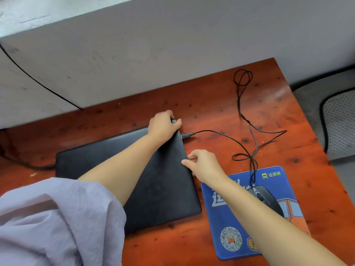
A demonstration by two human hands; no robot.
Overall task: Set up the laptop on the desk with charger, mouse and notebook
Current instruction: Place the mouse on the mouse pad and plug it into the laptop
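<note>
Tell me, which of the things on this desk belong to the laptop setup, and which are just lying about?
Part of the job:
laptop, lid closed
mouse on the mouse pad
mouse cable, its USB plug at the laptop's edge
left hand and right hand on the laptop

Just there:
chair cushion
wall cable

Even soft light, slight blur, wide-angle edge distortion.

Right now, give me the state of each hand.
Left hand: fingers curled over the far right corner of the closed laptop.
Right hand: fingers pinching the laptop's right edge.
</note>
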